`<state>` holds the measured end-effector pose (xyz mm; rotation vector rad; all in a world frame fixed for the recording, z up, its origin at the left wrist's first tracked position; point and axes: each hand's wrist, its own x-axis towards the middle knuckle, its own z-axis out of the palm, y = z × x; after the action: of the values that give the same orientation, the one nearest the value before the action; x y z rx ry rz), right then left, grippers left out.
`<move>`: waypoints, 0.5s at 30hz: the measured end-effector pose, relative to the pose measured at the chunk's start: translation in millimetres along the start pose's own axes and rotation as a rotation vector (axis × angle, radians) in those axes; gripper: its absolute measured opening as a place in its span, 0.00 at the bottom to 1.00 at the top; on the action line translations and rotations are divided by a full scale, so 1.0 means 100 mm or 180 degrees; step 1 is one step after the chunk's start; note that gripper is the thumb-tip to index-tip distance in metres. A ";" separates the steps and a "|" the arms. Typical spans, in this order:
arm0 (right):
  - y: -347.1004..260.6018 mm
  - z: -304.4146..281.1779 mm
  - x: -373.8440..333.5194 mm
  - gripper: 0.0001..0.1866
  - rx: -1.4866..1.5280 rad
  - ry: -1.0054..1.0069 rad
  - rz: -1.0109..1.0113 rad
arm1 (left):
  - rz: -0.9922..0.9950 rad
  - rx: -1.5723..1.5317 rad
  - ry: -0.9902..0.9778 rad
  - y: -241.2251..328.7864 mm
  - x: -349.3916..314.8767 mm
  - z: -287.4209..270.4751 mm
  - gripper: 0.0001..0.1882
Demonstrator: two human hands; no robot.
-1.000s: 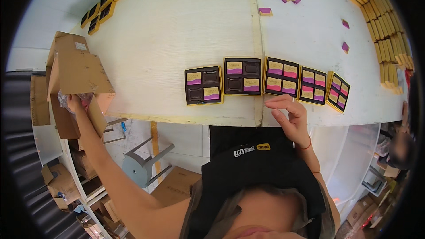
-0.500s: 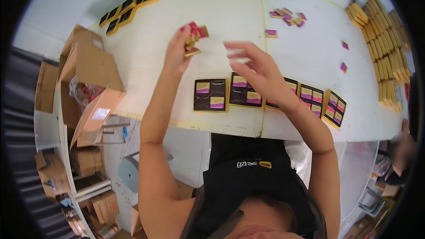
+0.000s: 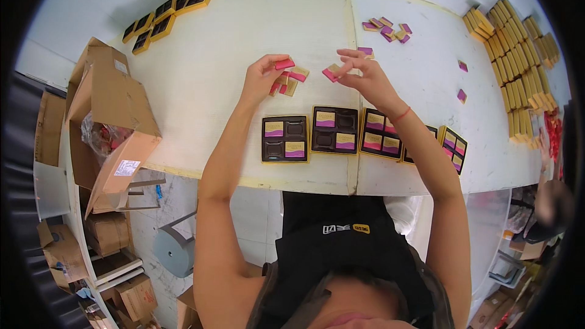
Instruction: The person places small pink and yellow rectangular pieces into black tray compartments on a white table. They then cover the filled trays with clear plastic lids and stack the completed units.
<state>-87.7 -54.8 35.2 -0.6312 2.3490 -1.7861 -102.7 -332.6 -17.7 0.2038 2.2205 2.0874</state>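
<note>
My left hand (image 3: 258, 80) is closed around several small pink-and-gold wrapped chocolates (image 3: 298, 74), fanned out past the fingertips above the table. Pinched in my right hand (image 3: 369, 79) is a single pink-and-gold chocolate (image 3: 329, 74), apart from the left hand's bunch. Below the hands stands a row of gold-edged black boxes with square compartments. The leftmost box (image 3: 295, 127) and the second box (image 3: 347, 120) each hold two purple-and-gold chocolates set diagonally, their other compartments bare. A third box (image 3: 381, 155) holds pink and purple pieces in all compartments. My right forearm partly covers the boxes further right.
Purple-and-gold chocolates (image 3: 387, 31) lie loose at the back right. Gold boxes (image 3: 518, 67) are stacked at the far right, near another person's arm (image 3: 544, 152). Black-lined boxes (image 3: 163, 26) stand at the back left. An open carton (image 3: 119, 103) sits at the left edge.
My right hand has taken hold of one pink-and-gold chocolate, its fingers now pinched together. My left hand has moved right and nearer with its bunch. The view has shifted slightly.
</note>
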 end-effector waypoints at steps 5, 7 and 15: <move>0.06 -0.15 -0.24 0.06 0.0554 -0.0430 0.0504 | 0.0865 0.0807 0.0333 0.13 -0.10 0.11 0.10; 0.08 -0.17 -0.29 0.06 0.0954 -0.0564 0.0624 | 0.0742 0.0593 0.0344 0.18 -0.15 0.13 0.08; -0.06 -0.23 -0.59 0.03 0.1092 -0.0412 0.0700 | 0.0211 -0.0141 0.0100 0.59 -0.55 0.45 0.11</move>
<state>-41.0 -12.1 38.9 -0.4074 1.8834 -1.9163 -39.2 -293.1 36.8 0.2461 2.2120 2.1859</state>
